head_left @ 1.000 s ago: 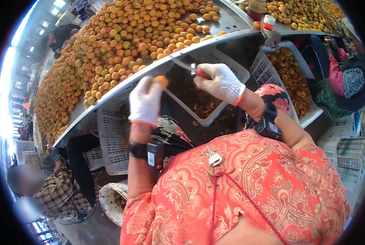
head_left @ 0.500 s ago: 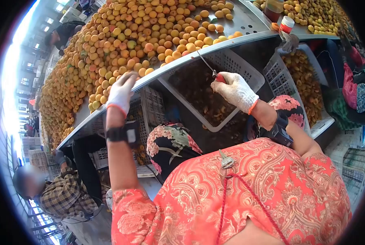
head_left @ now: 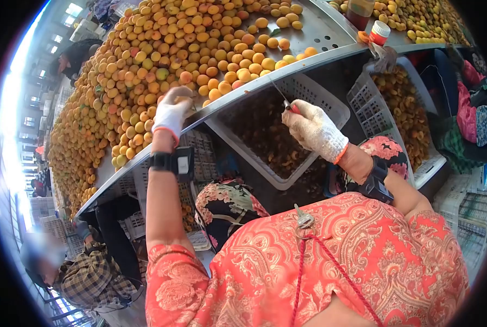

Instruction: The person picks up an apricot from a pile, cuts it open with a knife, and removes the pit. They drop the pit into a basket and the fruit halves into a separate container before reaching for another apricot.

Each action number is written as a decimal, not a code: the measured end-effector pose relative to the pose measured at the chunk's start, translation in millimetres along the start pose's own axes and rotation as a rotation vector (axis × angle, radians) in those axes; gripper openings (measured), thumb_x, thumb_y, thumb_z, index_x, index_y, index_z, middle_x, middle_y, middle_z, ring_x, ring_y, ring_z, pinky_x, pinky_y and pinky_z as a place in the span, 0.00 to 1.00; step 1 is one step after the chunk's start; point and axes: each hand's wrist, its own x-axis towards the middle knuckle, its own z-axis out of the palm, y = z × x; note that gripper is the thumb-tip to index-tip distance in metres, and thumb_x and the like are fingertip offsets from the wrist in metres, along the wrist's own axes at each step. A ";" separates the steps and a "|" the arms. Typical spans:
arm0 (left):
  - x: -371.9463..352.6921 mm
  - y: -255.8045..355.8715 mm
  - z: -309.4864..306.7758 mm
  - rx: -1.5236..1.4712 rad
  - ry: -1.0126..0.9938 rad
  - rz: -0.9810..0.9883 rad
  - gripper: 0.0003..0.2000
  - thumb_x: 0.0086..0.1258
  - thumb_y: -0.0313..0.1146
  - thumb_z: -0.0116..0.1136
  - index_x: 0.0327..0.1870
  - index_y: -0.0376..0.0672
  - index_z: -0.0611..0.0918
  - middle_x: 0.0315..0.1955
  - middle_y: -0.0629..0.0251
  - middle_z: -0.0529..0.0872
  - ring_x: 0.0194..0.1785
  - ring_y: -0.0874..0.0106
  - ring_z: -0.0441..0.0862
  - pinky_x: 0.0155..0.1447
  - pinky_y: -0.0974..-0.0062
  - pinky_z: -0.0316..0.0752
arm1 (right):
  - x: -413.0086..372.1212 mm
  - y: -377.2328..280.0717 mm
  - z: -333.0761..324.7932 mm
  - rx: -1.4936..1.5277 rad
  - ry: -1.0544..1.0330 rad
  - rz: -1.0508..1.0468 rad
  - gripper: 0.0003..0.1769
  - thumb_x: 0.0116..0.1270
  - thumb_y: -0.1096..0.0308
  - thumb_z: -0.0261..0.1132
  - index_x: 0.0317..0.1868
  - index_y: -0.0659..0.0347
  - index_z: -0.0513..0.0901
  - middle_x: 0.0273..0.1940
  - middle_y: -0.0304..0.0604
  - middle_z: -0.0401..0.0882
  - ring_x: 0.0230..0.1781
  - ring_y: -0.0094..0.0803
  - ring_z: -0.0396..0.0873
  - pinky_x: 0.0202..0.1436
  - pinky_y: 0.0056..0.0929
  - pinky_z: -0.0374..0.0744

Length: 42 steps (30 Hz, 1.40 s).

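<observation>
My right hand (head_left: 315, 131), in a pale cotton glove, grips a small knife (head_left: 279, 90) by its red handle. The thin blade points up and left, above a white crate (head_left: 287, 182) of dark fruit pieces. My left hand (head_left: 172, 111), also gloved with bare fingertips, is at the edge of a metal table (head_left: 309, 35), beside a large heap of orange-yellow apricots (head_left: 161, 43). Its fingers are curled, and whatever they may hold is hidden behind them.
On the right, another crate (head_left: 377, 117) holds cut apricot pieces (head_left: 401, 103). A white-capped bottle (head_left: 380, 32) and a jar of dark liquid (head_left: 359, 12) stand on the table. At the lower left sits a person in a checked shirt (head_left: 93, 280); more crates (head_left: 467, 212) are at right.
My left hand has moved slightly right along the table edge, and its fingers have curled in. My right hand with the knife has stayed nearly in place; the view has shifted a little.
</observation>
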 end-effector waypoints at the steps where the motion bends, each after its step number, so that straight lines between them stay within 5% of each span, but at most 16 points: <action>1: -12.0 10.2 -1.1 -0.311 0.006 0.008 0.16 0.68 0.27 0.55 0.56 0.40 0.81 0.35 0.66 0.82 0.32 0.79 0.74 0.37 0.83 0.70 | -2.4 1.2 0.7 0.001 0.005 0.005 0.11 0.74 0.62 0.61 0.39 0.63 0.78 0.27 0.33 0.75 0.27 0.18 0.72 0.31 0.22 0.72; 4: -55.7 46.5 2.5 -0.766 -0.094 0.040 0.21 0.71 0.23 0.50 0.66 0.33 0.71 0.34 0.64 0.82 0.29 0.79 0.73 0.34 0.84 0.68 | -8.6 -0.1 8.7 0.280 -0.100 -0.152 0.08 0.76 0.64 0.58 0.37 0.57 0.77 0.26 0.28 0.69 0.24 0.13 0.65 0.26 0.19 0.65; 5: -67.6 50.8 9.9 -0.712 -0.053 0.069 0.20 0.72 0.26 0.53 0.65 0.33 0.72 0.39 0.60 0.83 0.33 0.77 0.76 0.36 0.83 0.70 | -13.7 -6.1 11.7 0.280 -0.099 -0.161 0.08 0.76 0.64 0.58 0.37 0.57 0.77 0.26 0.28 0.69 0.24 0.13 0.65 0.26 0.19 0.65; 9: -105.5 63.3 38.6 -1.151 -0.227 0.114 0.23 0.70 0.30 0.64 0.64 0.35 0.75 0.51 0.54 0.82 0.42 0.74 0.78 0.40 0.81 0.72 | -30.1 -17.5 21.8 0.049 -0.177 -0.300 0.09 0.76 0.64 0.58 0.39 0.60 0.79 0.30 0.31 0.75 0.31 0.18 0.72 0.36 0.23 0.72; 14: -133.0 90.0 66.7 -1.326 -0.188 0.181 0.24 0.65 0.20 0.64 0.63 0.37 0.77 0.52 0.56 0.83 0.49 0.64 0.84 0.50 0.68 0.84 | -48.5 -28.7 33.3 -0.147 -0.215 -0.465 0.15 0.76 0.58 0.59 0.40 0.63 0.78 0.29 0.44 0.77 0.32 0.26 0.75 0.39 0.31 0.75; 22: -152.8 112.8 69.9 -1.180 -0.210 0.275 0.26 0.68 0.24 0.63 0.68 0.36 0.72 0.51 0.53 0.83 0.47 0.65 0.85 0.51 0.66 0.85 | -64.3 -35.9 31.2 -0.302 -0.188 -0.554 0.16 0.75 0.57 0.60 0.42 0.64 0.77 0.31 0.56 0.79 0.34 0.45 0.82 0.40 0.39 0.77; 23: -156.5 115.9 71.0 -1.140 -0.188 0.269 0.26 0.69 0.25 0.62 0.68 0.37 0.72 0.50 0.54 0.83 0.47 0.66 0.85 0.50 0.68 0.84 | -65.3 -35.4 29.4 -0.305 -0.187 -0.555 0.16 0.75 0.57 0.60 0.42 0.64 0.77 0.31 0.56 0.79 0.34 0.45 0.82 0.40 0.39 0.77; 25: -160.0 118.3 70.7 -1.101 -0.166 0.267 0.26 0.70 0.26 0.61 0.68 0.37 0.71 0.49 0.55 0.84 0.47 0.67 0.85 0.50 0.70 0.84 | -65.0 -36.1 25.4 -0.400 -0.211 -0.512 0.12 0.76 0.61 0.59 0.42 0.63 0.77 0.33 0.41 0.79 0.36 0.25 0.78 0.42 0.30 0.78; 29: -166.1 122.5 68.1 -0.999 -0.121 0.226 0.23 0.72 0.27 0.60 0.67 0.37 0.73 0.44 0.59 0.85 0.42 0.72 0.83 0.45 0.75 0.81 | -71.6 -39.5 28.5 -0.408 -0.204 -0.493 0.12 0.77 0.60 0.58 0.41 0.62 0.76 0.31 0.41 0.78 0.36 0.26 0.78 0.42 0.31 0.78; 31: -169.8 124.5 68.3 -0.969 -0.099 0.209 0.22 0.72 0.27 0.60 0.66 0.37 0.73 0.42 0.60 0.85 0.40 0.73 0.83 0.44 0.77 0.80 | -79.2 -44.2 30.9 -0.285 -0.211 -0.433 0.15 0.75 0.59 0.58 0.42 0.65 0.77 0.29 0.55 0.79 0.33 0.42 0.83 0.39 0.38 0.77; 37: -167.9 126.6 66.5 -0.870 -0.030 0.216 0.18 0.73 0.28 0.60 0.62 0.34 0.75 0.39 0.63 0.85 0.36 0.75 0.83 0.42 0.78 0.79 | -76.6 -43.4 29.3 -0.430 -0.176 -0.583 0.12 0.74 0.63 0.57 0.43 0.64 0.77 0.30 0.55 0.80 0.33 0.41 0.82 0.39 0.37 0.77; 41: -173.2 131.1 63.6 -0.804 -0.003 0.228 0.17 0.73 0.27 0.58 0.61 0.33 0.75 0.40 0.61 0.85 0.37 0.75 0.84 0.43 0.78 0.80 | -81.4 -46.8 29.7 -0.357 -0.223 -0.472 0.13 0.74 0.61 0.57 0.42 0.64 0.76 0.30 0.57 0.79 0.33 0.47 0.82 0.39 0.39 0.77; 42: -175.2 133.2 63.0 -0.765 0.006 0.252 0.17 0.73 0.27 0.58 0.61 0.33 0.75 0.40 0.61 0.86 0.38 0.74 0.84 0.43 0.78 0.80 | -80.1 -46.3 30.2 -0.387 -0.215 -0.493 0.14 0.76 0.59 0.58 0.41 0.64 0.75 0.29 0.50 0.77 0.31 0.36 0.78 0.38 0.35 0.77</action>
